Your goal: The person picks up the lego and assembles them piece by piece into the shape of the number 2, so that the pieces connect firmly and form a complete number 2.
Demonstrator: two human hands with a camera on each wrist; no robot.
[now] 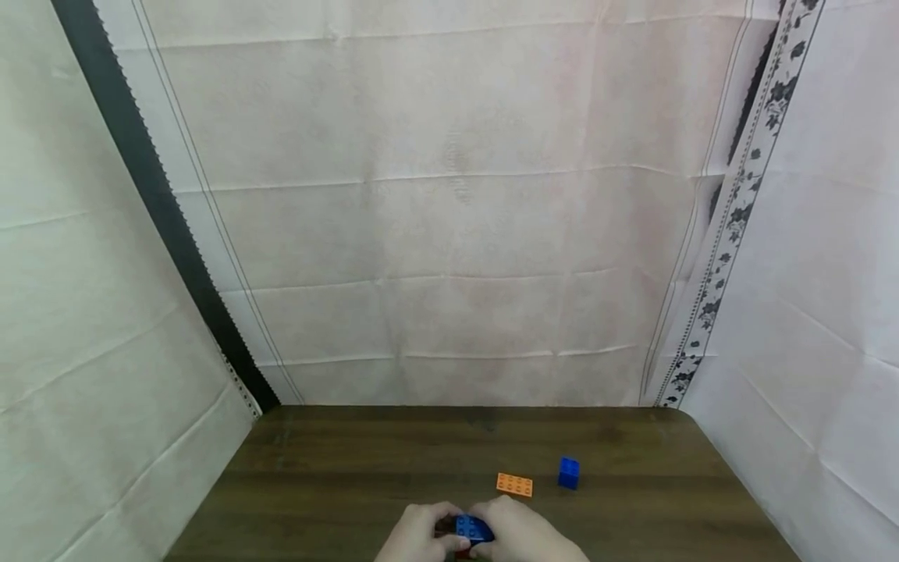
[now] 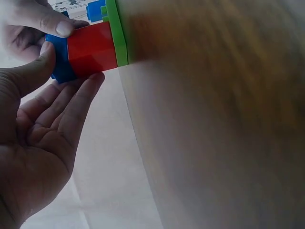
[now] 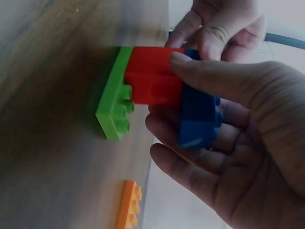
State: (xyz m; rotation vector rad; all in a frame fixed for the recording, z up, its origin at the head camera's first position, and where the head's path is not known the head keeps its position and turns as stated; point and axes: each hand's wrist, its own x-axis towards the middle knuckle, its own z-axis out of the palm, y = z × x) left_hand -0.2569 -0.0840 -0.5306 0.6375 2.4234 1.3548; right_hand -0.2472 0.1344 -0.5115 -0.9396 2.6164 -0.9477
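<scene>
While both hands meet at the near side of the table, a person holds a small stack of plastic toy bricks between them, a little right of the middle. At its top is a studded dark blue plastic brick with a sloping end (image 1: pixel 474 528); beneath that comes a glossy red block-shaped plastic brick (image 3: pixel 152 74), and lowest a flat bright green plastic plate with round studs (image 3: pixel 112 105), close to the wood; whether it touches cannot be told.

The left hand (image 1: pixel 424 531) has its thumb and fingers clamped on the dark blue brick from the left, some fingertips reaching beside the red one. The right hand (image 1: pixel 527 531) grips from the right, its thumb lying across the join of red and blue, its other fingers curled behind the blue.

Just beyond the right hand lies a flat rectangular orange plastic brick (image 1: pixel 515 484), studs showing. Farther right, apart from it, sits a small bright blue block-shaped plastic brick (image 1: pixel 569 473). All this is on a dark brown wooden table (image 1: pixel 337 445), with a creased white cloth (image 1: pixel 477 234) hanging upright along its far edge.
</scene>
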